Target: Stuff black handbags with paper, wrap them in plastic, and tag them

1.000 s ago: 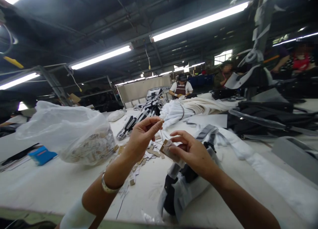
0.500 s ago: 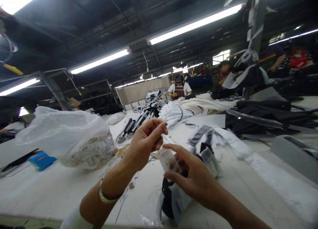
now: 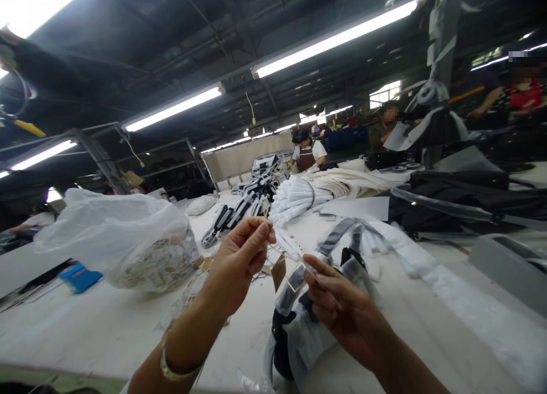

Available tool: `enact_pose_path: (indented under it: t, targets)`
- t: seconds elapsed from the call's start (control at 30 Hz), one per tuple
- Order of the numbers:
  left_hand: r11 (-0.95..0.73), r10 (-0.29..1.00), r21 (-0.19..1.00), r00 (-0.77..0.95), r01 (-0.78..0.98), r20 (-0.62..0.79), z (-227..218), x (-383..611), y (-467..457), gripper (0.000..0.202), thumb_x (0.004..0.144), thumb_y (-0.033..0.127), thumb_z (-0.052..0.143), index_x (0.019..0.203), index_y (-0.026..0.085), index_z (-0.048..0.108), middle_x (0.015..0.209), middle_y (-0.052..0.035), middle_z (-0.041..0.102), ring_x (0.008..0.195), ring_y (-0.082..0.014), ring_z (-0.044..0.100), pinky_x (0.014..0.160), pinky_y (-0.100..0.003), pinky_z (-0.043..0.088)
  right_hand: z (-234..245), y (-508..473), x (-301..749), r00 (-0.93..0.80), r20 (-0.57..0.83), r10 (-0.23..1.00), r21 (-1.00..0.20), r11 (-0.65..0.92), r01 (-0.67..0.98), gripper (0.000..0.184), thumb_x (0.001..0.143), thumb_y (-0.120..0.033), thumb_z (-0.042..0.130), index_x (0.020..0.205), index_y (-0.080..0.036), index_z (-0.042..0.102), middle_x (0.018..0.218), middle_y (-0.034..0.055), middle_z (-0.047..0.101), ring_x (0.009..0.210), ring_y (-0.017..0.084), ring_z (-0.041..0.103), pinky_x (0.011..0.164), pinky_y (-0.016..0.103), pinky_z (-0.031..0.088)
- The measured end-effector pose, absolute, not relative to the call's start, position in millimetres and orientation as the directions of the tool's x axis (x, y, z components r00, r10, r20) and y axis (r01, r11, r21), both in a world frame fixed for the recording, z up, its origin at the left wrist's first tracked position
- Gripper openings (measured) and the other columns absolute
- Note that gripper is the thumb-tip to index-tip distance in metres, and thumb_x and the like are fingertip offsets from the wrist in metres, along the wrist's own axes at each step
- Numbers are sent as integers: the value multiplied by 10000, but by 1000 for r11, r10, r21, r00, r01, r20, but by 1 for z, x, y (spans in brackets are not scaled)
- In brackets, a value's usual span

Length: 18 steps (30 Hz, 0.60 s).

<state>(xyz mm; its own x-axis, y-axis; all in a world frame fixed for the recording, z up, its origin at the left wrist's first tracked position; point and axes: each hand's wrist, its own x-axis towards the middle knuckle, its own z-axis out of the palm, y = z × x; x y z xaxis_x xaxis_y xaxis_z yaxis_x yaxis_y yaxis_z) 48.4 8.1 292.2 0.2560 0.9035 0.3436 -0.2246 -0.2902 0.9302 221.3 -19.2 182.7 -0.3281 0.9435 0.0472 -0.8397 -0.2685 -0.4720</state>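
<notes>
My left hand [image 3: 241,263] is closed in a pinch on a thin light string [image 3: 284,250] that runs across to my right hand. My right hand [image 3: 342,303] has its thumb and fingers closed on a small clear packet [image 3: 314,270], seen nearly edge-on and partly hidden by the fingers. A small brown card [image 3: 278,273] shows between the hands; I cannot tell whether it hangs or lies on the table. Below them lies a dark bag [image 3: 284,348] with plastic-wrapped straps [image 3: 337,234] and a rectangular metal ring.
A clear plastic sack [image 3: 158,263] full of small tags stands left on the white table [image 3: 141,331], near a blue object [image 3: 81,277]. Behind are black-and-white straps [image 3: 243,209] and a white bundle [image 3: 294,197]. Black bags [image 3: 457,206] lie right. Several people work farther off.
My hands have moved apart, the left one leftward, stretching the string between them. The packet has turned from face-on to nearly edge-on in my right hand, whose fingers have closed more.
</notes>
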Motion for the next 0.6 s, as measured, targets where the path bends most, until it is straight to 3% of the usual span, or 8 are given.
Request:
enact_pose_path:
  t: [0.13, 0.23, 0.33, 0.4, 0.5, 0.6]
  targets:
    - [-265, 918, 931, 231, -249, 323, 288, 46, 3, 126, 913, 288, 654, 910, 168, 614, 773, 42, 541, 444, 32, 285, 397, -85, 208, 175, -19, 222, -412, 108, 905, -305, -364, -880, 442, 639, -137, 790, 1078, -166, 746, 1084, 58, 723, 866, 111, 664, 848, 205, 546]
    - [-262, 923, 931, 215, -255, 319, 287, 43, 1, 122, 912, 280, 657, 912, 166, 614, 772, 43, 542, 441, 32, 280, 398, -86, 221, 174, -21, 216, -379, 132, 916, -347, -315, -883, 549, 595, -82, 815, 1121, -214, 730, 1184, 36, 698, 1027, 145, 660, 930, 238, 533]
    - [-244, 925, 932, 226, -269, 307, 286, 40, 0, 121, 908, 275, 663, 906, 162, 621, 758, 44, 541, 446, 32, 294, 401, -77, 232, 172, -22, 206, -244, 76, 967, -506, -173, -845, 349, 709, -211, 844, 1042, -221, 743, 1050, 35, 729, 784, 103, 683, 647, 164, 553]
    - [-219, 925, 930, 240, -296, 294, 285, 39, 0, 114, 903, 269, 673, 902, 163, 629, 754, 39, 546, 477, 27, 367, 437, -63, 294, 170, -21, 200, -102, 61, 993, -629, -41, -776, 221, 768, -343, 818, 878, -166, 743, 840, 35, 729, 521, 49, 586, 443, 126, 432]
    - [-190, 918, 911, 263, -367, 297, 283, 36, -2, 94, 893, 255, 685, 910, 173, 642, 763, 26, 566, 586, -10, 526, 523, -71, 409, 166, -21, 195, 60, 79, 995, -751, 99, -653, 342, 792, -442, 780, 715, -121, 692, 663, 30, 680, 371, 17, 455, 373, 142, 320]
    - [-181, 889, 864, 297, -471, 348, 283, 35, -3, 84, 878, 238, 700, 912, 177, 653, 756, 26, 569, 637, -37, 586, 554, -90, 466, 164, -24, 191, 59, 86, 995, -809, 104, -578, 421, 800, -480, 750, 636, -104, 660, 613, 49, 660, 364, 28, 447, 379, 162, 295]
